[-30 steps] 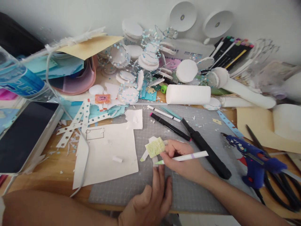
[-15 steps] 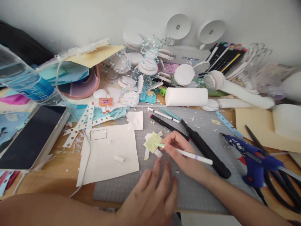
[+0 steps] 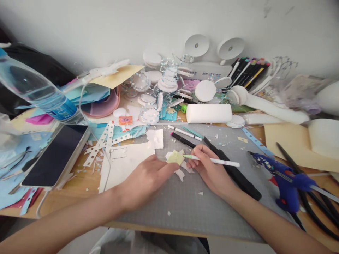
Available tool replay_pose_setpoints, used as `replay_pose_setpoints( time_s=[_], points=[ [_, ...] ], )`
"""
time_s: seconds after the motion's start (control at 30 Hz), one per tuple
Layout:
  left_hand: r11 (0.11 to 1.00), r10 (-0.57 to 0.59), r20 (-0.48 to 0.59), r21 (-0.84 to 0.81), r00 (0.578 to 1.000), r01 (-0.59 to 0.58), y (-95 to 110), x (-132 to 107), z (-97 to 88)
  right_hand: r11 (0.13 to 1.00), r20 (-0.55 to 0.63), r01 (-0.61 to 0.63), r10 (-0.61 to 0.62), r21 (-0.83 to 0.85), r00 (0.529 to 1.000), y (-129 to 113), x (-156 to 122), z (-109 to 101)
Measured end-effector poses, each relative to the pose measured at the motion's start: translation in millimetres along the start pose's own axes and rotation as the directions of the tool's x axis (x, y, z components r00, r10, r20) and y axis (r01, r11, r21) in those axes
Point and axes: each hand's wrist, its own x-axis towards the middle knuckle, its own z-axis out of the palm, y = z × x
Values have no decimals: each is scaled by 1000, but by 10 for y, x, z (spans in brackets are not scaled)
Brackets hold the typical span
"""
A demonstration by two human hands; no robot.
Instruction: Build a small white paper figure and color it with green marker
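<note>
A small piece of layered white paper, coloured yellow-green on top (image 3: 175, 157), is over the grey cutting mat (image 3: 169, 208). My left hand (image 3: 149, 176) has its thumb and fingers closed on the left edge of that piece. In my right hand (image 3: 205, 165) is a white marker pen (image 3: 224, 162) with a green tip, held in a writing grip. The tip meets the right edge of the coloured piece, or comes very close to it. White paper scraps (image 3: 180, 175) lie just below. Behind my left hand is a white sheet (image 3: 132, 150) with a drawn rectangle.
A black-handled tool (image 3: 238, 180), a black marker (image 3: 182, 139) and a white pen (image 3: 185, 132) lie on the mat. On the right are a blue glue gun (image 3: 287, 183) and scissors (image 3: 308, 204). A phone (image 3: 55, 155) and water bottle (image 3: 45, 95) stand left; a white roll (image 3: 209, 113) lies behind.
My left hand has moved up and left from the mat and now grips the coloured paper piece. The piece has turned, some scraps have shifted, and the view has tilted slightly.
</note>
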Motion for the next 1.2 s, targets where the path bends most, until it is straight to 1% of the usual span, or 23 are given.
replay_pose_setpoints(
  time_s=[0.1, 0.2, 0.23, 0.33, 0.4, 0.5, 0.57, 0.63, 0.73, 0.87, 1.0, 1.07, 1.2],
  points=[
    [999, -4, 58, 52, 998, 1, -80, 39, 90, 999, 6, -5, 4, 54, 1000, -8, 14, -3],
    [995, 7, 131, 94, 991, -20, -152, 71, 134, 994, 8, -8, 8, 110, 1000, -1, 44, -12],
    [994, 11, 140, 108, 990, -26, -180, 74, 146, 993, 9, -10, 9, 121, 1000, 2, 56, -14],
    [983, 22, 105, 177, 994, -41, -268, 56, 172, 993, 27, -1, -2, 115, 1000, 13, 81, -18],
    [978, 27, 63, 203, 998, -40, -311, 31, 166, 998, 39, 23, -25, 63, 999, 23, 82, -31],
    [986, 52, 24, 158, 998, -55, -327, -5, 114, 994, 73, 68, -62, -82, 995, 40, 60, -76],
    [989, 97, 19, 109, 995, -99, -311, -20, 60, 978, 105, 86, -67, -190, 992, 48, 39, -115],
    [988, 133, 37, 73, 990, -135, -297, -28, 5, 959, 138, 97, -61, -267, 989, 52, 20, -150],
    [988, 138, 108, 50, 984, -144, -309, -28, -61, 949, 175, 113, -62, -295, 983, 64, 4, -184],
    [993, 111, 216, 9, 970, -116, -358, -19, -109, 957, 169, 127, -84, -261, 982, 100, 5, -207],
    [989, 146, 281, -57, 949, -135, -381, -13, -115, 961, 173, 159, -121, -228, 977, 113, -1, -203],
    [986, 160, 307, -88, 938, -139, -391, -11, -117, 943, 182, 185, -137, -276, 974, 98, -18, -184],
    [983, 159, 345, -137, 925, -118, -422, -12, -144, 875, 219, 238, -156, -422, 963, 48, -60, -122]
  ],
)
